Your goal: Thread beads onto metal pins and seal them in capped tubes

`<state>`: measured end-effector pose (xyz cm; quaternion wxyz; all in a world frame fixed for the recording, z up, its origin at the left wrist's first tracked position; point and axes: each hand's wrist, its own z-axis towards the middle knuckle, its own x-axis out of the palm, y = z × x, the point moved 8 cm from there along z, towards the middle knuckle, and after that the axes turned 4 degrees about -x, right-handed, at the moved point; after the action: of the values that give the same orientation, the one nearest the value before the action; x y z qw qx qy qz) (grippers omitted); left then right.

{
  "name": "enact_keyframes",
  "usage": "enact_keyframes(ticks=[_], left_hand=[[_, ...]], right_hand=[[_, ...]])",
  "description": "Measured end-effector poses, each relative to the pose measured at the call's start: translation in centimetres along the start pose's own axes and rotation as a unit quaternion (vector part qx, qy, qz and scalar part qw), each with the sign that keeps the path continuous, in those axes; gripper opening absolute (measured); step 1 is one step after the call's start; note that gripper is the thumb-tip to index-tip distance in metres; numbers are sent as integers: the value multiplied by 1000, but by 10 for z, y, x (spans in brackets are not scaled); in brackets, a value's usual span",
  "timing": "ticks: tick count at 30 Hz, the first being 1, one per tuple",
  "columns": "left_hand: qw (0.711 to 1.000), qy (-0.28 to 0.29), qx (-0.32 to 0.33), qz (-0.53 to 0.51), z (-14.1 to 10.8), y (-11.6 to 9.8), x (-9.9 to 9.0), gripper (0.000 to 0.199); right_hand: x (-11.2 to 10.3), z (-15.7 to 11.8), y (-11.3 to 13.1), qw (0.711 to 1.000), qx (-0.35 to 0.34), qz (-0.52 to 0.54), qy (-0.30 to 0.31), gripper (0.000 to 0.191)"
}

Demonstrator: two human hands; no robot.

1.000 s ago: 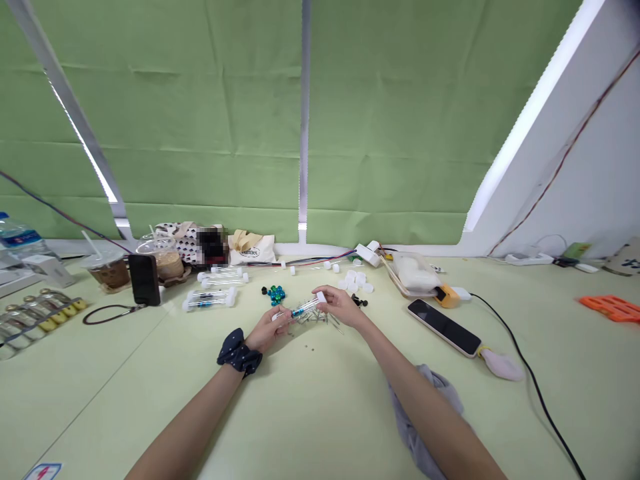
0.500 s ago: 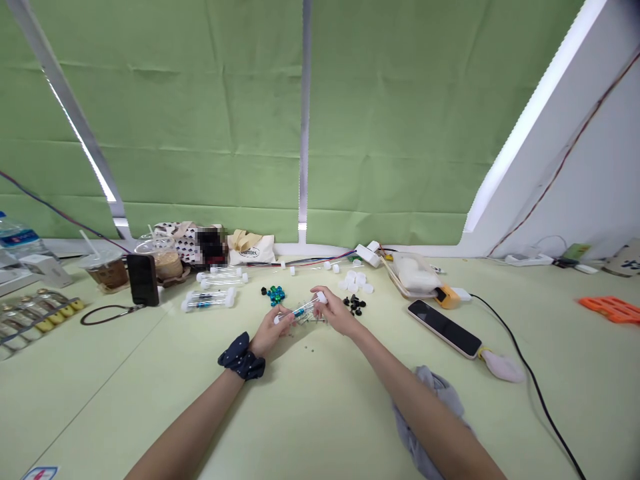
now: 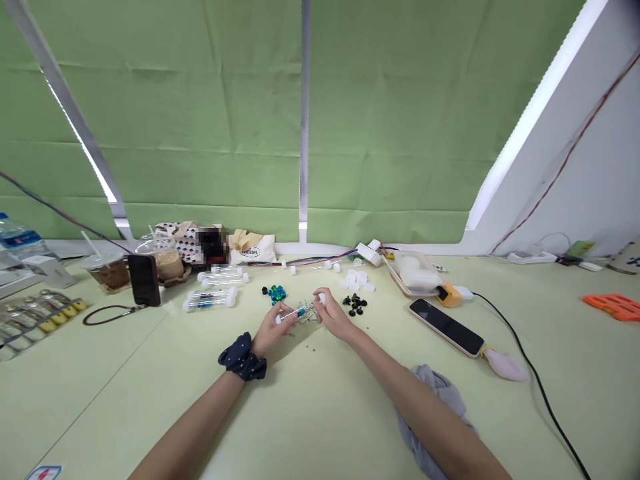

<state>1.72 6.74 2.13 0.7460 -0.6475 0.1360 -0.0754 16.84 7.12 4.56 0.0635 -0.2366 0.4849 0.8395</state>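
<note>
Here, tube [image 3: 300,312] between both hands [image 3: 269,328] [image 3: 334,317].

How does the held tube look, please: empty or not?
Not empty: a blue part shows inside the clear tube, held in the left hand.

Over the middle of the surface [image 3: 320,413], the left forearm [image 3: 193,427] and right forearm [image 3: 415,400] are converging; there the left hand [image 3: 269,330] is pinching, and the right hand [image 3: 336,318] is facing it, gripping with bent fingers.
</note>
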Motion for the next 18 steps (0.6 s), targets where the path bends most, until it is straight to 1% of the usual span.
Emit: enact_keyframes(ticks=[4,7,9,11,12,13,15,18], left_hand=[[994,31,28,96,0,-17,-8,34],[977,75,62,190,0,-35,-19,39],[963,112,62,236,-1,-40,-31,40],[945,135,60,291,-3,-41,-51,36],[935,131,59,325,-4,-40,-65,33],[926,115,50,356,-4,-38,-84,31],[909,72,14,410,-6,-29,-127,31],[887,4,-48,458,-16,-11,-193,36]], right_hand=[[5,-2,2,1000,6,-18,13,31],[12,-3,15,997,-36,-61,39,33],[20,-5,26,990,-73,-95,70,35],[27,-7,32,983,-95,-117,101,40],[28,-8,33,981,-101,-123,108,43],[28,-9,34,980,-106,-128,106,44],[22,-8,31,982,-107,-133,77,44],[12,-5,19,986,-89,-136,30,40]])
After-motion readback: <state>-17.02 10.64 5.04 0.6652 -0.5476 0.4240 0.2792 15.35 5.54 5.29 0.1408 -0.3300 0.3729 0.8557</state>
